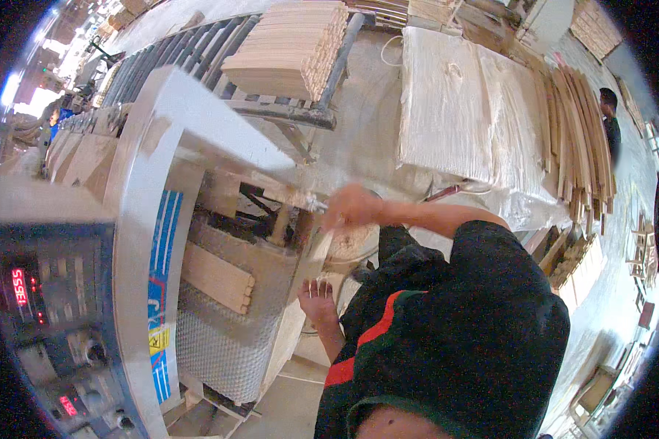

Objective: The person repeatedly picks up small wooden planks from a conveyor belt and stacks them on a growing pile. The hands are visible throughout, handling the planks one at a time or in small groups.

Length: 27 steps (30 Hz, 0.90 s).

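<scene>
My left hand [318, 298] is at the near side edge of a machine's frame, its fingers stretched out and apart, with nothing in them. My right arm reaches across my body, and my right hand [353, 208] is beside the machine's far corner, next to a small metal fitting [311, 200]. Motion smears its fingers, so whether it grips the fitting cannot be made out. A short bundle of pale wood strips [216, 278] lies on the textured feed belt [223, 344] inside the machine, left of my left hand.
A grey metal frame [143, 154] arches over the belt. The control panel [51, 293] with red displays and knobs stands at left. Stacked wood strips [289, 51] rest on a roller conveyor [190, 55]. Plastic-wrapped timber [454, 110] and long slats [582, 139] are at right, near another person [611, 124].
</scene>
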Tool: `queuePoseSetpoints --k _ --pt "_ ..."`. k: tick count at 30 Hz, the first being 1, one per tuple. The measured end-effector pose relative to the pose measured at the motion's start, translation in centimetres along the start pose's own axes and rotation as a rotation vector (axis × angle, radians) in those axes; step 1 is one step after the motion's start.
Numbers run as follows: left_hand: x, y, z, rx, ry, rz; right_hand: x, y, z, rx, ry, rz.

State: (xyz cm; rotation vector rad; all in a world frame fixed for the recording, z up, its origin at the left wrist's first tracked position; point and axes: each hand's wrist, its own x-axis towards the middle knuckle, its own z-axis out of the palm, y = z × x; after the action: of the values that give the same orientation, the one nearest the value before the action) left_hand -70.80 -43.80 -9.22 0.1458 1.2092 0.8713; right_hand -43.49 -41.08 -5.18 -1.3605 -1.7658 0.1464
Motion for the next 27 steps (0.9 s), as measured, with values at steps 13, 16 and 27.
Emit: queuePoseSetpoints --k 13,16,27 --pt "10.3 -1.0 32.8 0.575 -0.378 0.121 25.8 29.7 -8.5 -0.520 0.167 0.524" --pt "14.2 0.0 40.3 0.371 -0.351 0.379 26.4 38.4 -10.2 -0.204 -0.037 0.710" --pt "32.4 3.1 56.5 0.962 0.114 0.746 25.7 43.2 -10.5 0.006 -0.319 0.627"
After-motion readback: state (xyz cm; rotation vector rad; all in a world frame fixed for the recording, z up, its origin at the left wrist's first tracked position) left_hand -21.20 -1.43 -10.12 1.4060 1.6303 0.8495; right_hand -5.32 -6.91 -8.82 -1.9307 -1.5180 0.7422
